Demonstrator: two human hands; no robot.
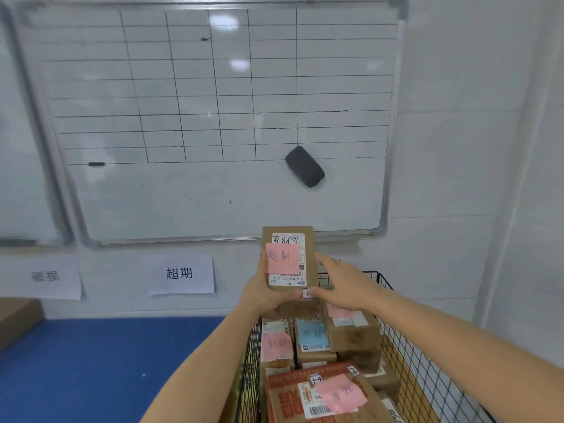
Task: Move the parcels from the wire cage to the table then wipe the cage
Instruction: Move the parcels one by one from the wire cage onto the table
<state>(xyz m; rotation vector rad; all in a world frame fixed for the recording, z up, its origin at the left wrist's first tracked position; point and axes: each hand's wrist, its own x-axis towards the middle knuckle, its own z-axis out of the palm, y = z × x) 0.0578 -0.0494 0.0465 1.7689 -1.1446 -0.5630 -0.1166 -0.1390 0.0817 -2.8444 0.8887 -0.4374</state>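
A small brown cardboard parcel (308, 236) with a white label and a pink sticky note is held upright above the wire cage (406, 346). My left hand (264, 296) grips it from the left and underneath. My right hand (341, 283) touches its right side and lower edge with the fingers mostly straight. The black wire cage at the lower right holds several more brown parcels (354, 334) with pink and blue notes, among them a larger red-printed box (290, 392) at the front. The blue table (100, 358) lies to the left of the cage.
A large whiteboard (213, 184) with a drawn grid hangs on the wall ahead, a black eraser (304, 166) stuck to it. Two paper signs (180, 274) are taped to the wall below. A brown box corner (18, 315) sits at the table's far left.
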